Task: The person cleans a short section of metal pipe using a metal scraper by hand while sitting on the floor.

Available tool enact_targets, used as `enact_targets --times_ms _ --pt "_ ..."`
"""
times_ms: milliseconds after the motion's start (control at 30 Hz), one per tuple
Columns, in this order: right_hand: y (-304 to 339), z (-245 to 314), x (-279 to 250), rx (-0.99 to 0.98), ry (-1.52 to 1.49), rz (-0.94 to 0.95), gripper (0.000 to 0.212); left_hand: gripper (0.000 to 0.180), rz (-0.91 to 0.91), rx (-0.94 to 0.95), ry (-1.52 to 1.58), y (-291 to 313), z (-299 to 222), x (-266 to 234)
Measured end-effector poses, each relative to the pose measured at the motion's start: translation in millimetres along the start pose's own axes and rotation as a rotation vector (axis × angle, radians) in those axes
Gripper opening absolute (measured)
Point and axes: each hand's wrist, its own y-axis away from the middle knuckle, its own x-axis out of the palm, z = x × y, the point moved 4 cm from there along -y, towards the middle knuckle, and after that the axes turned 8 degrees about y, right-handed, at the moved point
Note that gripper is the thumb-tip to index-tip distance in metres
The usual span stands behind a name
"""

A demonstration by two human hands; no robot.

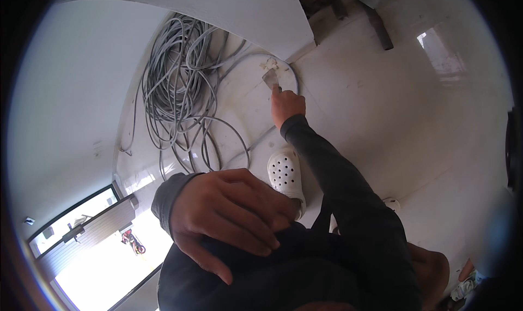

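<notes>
My right hand [289,105] stretches forward and down, closed around the handle of a scraper [271,79] with a flat metal blade. The blade's tip is at the floor, right beside a small heap of pale crumbs and flakes [269,65]. Much closer to the camera, my left hand [231,213] lies across the front of my body, fingers loosely stretched and thumb apart. Nothing shows in it. Both arms wear dark grey sleeves.
A tangled coil of grey cable [177,76] lies left of the scraper, and one loop curves around the crumbs. A white box-like panel [272,16] juts in above. A dark pipe [378,30] rests farther right. My white clog [284,172] stands on the pale floor [370,104].
</notes>
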Motion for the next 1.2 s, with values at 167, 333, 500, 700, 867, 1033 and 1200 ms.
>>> enact_targets --times_ms 167,333,500,700,867,1033,1200 --pt "-12.2 6.0 -2.9 0.024 0.018 -0.031 0.014 0.041 0.009 0.003 -0.014 4.1 -0.2 -1.8" --pt "-22.4 4.9 -1.7 0.039 0.005 -0.006 0.011 0.042 0.010 -0.002 -0.010 2.6 -2.0 -0.5" --pt "-15.7 12.1 -4.9 0.031 0.063 0.076 0.011 0.042 0.022 0.013 -0.003 3.7 -2.1 1.2" --pt "-16.9 17.7 -5.3 0.028 0.072 0.082 0.014 0.041 -0.025 0.026 0.091 10.6 11.1 13.3" --pt "-45.4 10.6 12.5 0.036 0.032 -0.080 0.014 0.042 -0.001 0.020 0.085 10.5 1.5 13.9" --pt "-17.3 18.6 33.0 0.137 0.193 -0.006 0.013 0.050 0.112 0.012 0.161 7.8 2.0 17.1" --pt "-48.9 18.1 117.6 0.224 -0.118 -0.291 0.023 0.072 0.196 -0.105 0.109 20.2 17.7 16.7"
